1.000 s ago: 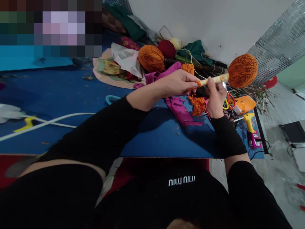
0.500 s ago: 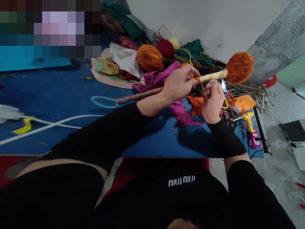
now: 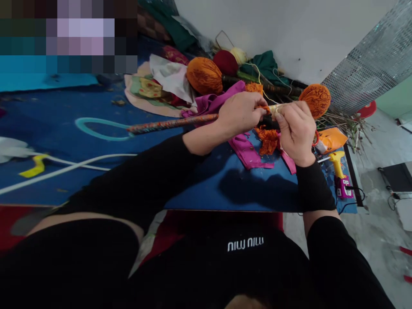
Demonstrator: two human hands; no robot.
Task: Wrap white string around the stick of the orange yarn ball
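Observation:
My left hand (image 3: pixel 240 112) is closed round a thin, cloth-wrapped stick (image 3: pixel 174 123). At the stick's right end sits an orange cloth-covered ball (image 3: pixel 316 101), and a light blue loop (image 3: pixel 77 123) hangs off the left end. Cream yarn (image 3: pixel 273 108) is wound on the stick below the ball. My right hand (image 3: pixel 298 131) pinches the yarn at the wrapping, close to my left fingertips, and covers part of the stick. Under the hands lie a magenta cloth (image 3: pixel 247 152) and an orange fabric scrap (image 3: pixel 268 141).
Another orange ball (image 3: pixel 204 76) lies behind, near a dark red ball (image 3: pixel 225 63) and a cream yarn ball (image 3: pixel 238 56). A yellow glue gun (image 3: pixel 337 163) is at the table's right edge. White cables (image 3: pixel 80 165) cross the left side.
The stick has shifted left and its ball end has dropped slightly. My right hand has come up and over the wrapping, now hiding the scissors. My left hand keeps its grip.

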